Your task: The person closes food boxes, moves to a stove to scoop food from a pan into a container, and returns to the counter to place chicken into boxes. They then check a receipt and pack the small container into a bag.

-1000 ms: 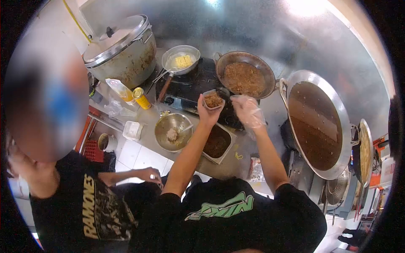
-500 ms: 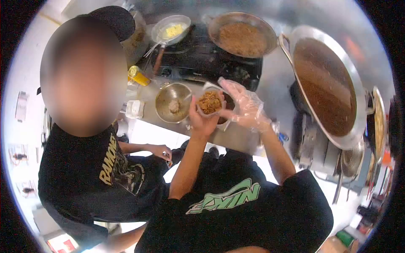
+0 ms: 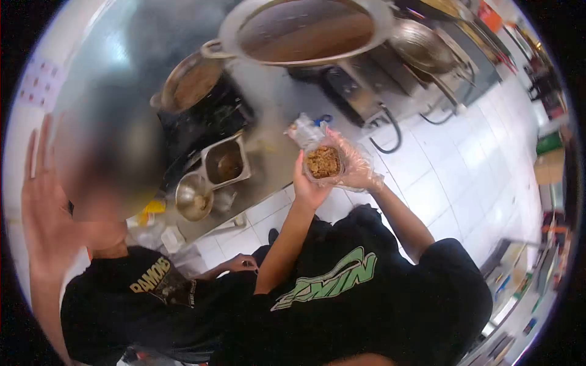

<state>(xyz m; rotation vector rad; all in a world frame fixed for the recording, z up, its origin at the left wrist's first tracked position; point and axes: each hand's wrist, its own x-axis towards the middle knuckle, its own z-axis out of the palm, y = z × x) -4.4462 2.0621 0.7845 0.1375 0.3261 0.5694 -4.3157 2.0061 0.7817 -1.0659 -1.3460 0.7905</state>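
Observation:
My bare left hand [image 3: 310,190] is wrapped round a small clear plastic tub [image 3: 322,178] filled with crumbly brown food [image 3: 323,162]. On the tub's right side lies my right hand [image 3: 357,163] in a clear plastic disposable glove, fingers curved along its wall. Both hands hold the tub near the counter's edge. Just beyond it, a crumpled clear plastic bag [image 3: 300,129] rests on the counter. Further left are a square metal pan [image 3: 211,160] with some dark food inside and a round metal bowl [image 3: 183,194] with a pale lump in it.
A large pan of brown liquid [image 3: 229,33] stands at the back, and a smaller pan of brown food [image 3: 174,82] sits on the black stove [image 3: 183,143]. To the right is an empty wok [image 3: 394,43]. A co-worker in a black shirt [image 3: 140,311] stands at left, one hand raised.
My view has turned right, with the stove and bowls shifting left. The tub has come away from the square pan, and my gloved hand has closed in on its side. The co-worker's hand has risen.

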